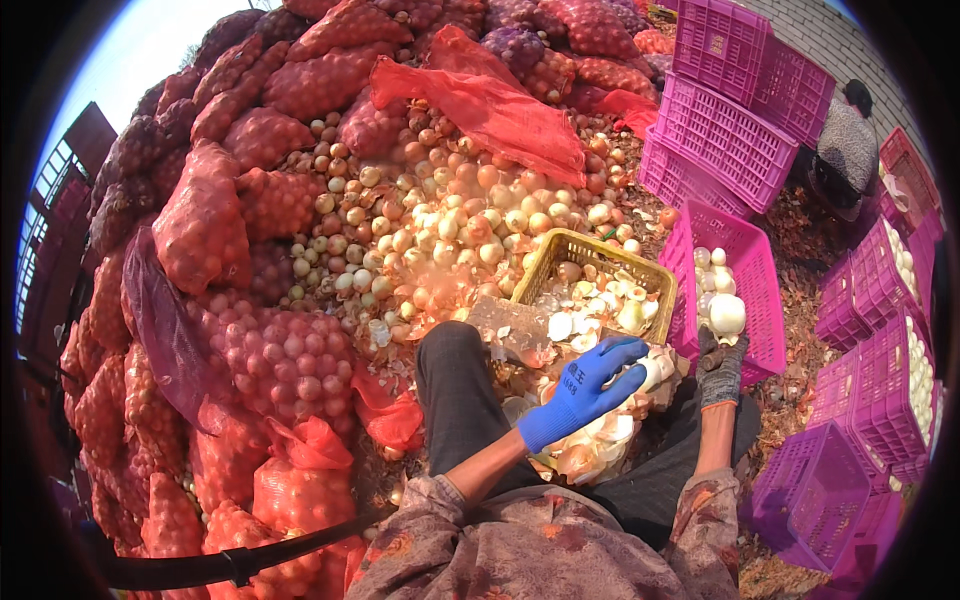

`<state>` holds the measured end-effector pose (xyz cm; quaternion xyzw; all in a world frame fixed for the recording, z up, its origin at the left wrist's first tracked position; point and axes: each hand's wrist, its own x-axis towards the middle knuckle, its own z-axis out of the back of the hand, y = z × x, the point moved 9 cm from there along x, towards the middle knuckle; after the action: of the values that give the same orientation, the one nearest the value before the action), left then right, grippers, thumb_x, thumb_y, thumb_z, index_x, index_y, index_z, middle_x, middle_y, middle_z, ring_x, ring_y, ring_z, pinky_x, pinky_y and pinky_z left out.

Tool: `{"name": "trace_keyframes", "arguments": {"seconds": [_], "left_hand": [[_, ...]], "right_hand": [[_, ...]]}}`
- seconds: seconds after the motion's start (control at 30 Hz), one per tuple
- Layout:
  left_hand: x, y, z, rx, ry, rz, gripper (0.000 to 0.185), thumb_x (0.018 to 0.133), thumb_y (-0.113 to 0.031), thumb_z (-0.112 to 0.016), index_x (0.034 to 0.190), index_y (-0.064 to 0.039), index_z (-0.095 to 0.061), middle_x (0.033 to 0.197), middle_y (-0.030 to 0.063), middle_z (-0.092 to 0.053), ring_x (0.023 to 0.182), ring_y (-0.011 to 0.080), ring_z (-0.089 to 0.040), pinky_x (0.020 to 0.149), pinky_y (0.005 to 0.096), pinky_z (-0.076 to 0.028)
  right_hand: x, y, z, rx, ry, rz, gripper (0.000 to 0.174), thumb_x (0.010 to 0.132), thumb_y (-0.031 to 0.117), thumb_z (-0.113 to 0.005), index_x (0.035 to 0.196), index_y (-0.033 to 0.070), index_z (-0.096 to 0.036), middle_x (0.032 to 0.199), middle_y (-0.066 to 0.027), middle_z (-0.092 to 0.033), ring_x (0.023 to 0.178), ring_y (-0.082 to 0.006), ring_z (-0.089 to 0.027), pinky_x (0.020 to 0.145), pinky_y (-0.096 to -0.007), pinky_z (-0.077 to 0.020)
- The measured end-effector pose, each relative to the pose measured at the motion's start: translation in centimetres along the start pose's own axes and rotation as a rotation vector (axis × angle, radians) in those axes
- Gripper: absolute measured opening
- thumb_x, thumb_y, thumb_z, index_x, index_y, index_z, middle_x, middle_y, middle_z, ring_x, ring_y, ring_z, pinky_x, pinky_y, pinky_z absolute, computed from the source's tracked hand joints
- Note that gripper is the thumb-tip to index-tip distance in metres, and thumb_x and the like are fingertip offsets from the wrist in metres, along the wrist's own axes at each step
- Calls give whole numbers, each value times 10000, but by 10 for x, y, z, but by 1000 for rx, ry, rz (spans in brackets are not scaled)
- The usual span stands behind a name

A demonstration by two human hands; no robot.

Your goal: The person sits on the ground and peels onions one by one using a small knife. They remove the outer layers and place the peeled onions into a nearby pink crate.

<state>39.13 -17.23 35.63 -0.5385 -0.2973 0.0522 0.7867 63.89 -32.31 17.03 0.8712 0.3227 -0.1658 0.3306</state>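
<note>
My left hand [592, 386], in a blue knit glove, reaches over a heap of onion skins [589, 450] between my knees. Its thumb and fingers are apart, and a pale onion [658, 369] lies just beyond their tips; whether they touch it is unclear. My right hand [721, 369], in a dirty grey glove, is at the near end of a pink plastic crate [761, 300]. A large peeled white onion [727, 315] sits at its fingertips, above smaller peeled onions [712, 271] in the crate. Something dark, perhaps a handle, shows against that palm.
A yellow plastic basket [667, 292] with onion scraps stands ahead. Beyond lie loose unpeeled onions [450, 232] and red mesh sacks [277, 352]. Stacked pink crates [724, 142] rise at front right; filled crates [881, 397] line the right. A person [847, 142] sits behind the stack.
</note>
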Motion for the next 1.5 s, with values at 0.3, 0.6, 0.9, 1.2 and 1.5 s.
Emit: {"name": "trace_keyframes", "arguments": {"seconds": [0.3,0.6,0.9,1.2,1.5], "left_hand": [[-115,125,278,-321,-969,314,295,983,-156,-525,1253,-38,-514,1071,59,-612,854,130,-619,721,270,-544],[-162,405,338,460,-576,613,479,804,-230,-628,1256,-101,-534,1026,119,-582,903,258,-571,808,372,-479],[-67,434,252,966,394,473,689,714,-429,-733,1301,-177,-476,1114,150,-543,995,376,-562,798,491,-480],[-95,462,233,893,-60,537,771,696,-347,-778,1353,-117,-448,1172,194,-514,1079,393,-482,908,462,-419],[9,168,277,312,-258,194,772,733,-117,-779,1383,16,-384,1409,146,-431,1287,240,-423,1081,365,-334]], "right_hand": [[-61,-151,-35,-943,153,-2,178,921,192,-607,987,97,-472,773,-48,-585,513,-156,-586,344,-263,-411],[-5,-169,-20,-961,24,65,355,917,91,-605,1205,96,-398,766,-48,-557,497,-126,-553,392,-239,-434],[-17,-165,24,-1118,-70,95,655,925,147,-612,1461,79,-243,1077,-65,-534,694,-108,-581,525,-215,-499],[-26,-166,-25,-1450,-48,434,386,864,228,-672,1120,-28,-539,936,-159,-624,858,-318,-607,768,-408,-485],[-27,-166,-61,-1576,60,671,355,856,275,-651,1047,-1,-534,874,-203,-613,795,-354,-614,699,-429,-491]]}}
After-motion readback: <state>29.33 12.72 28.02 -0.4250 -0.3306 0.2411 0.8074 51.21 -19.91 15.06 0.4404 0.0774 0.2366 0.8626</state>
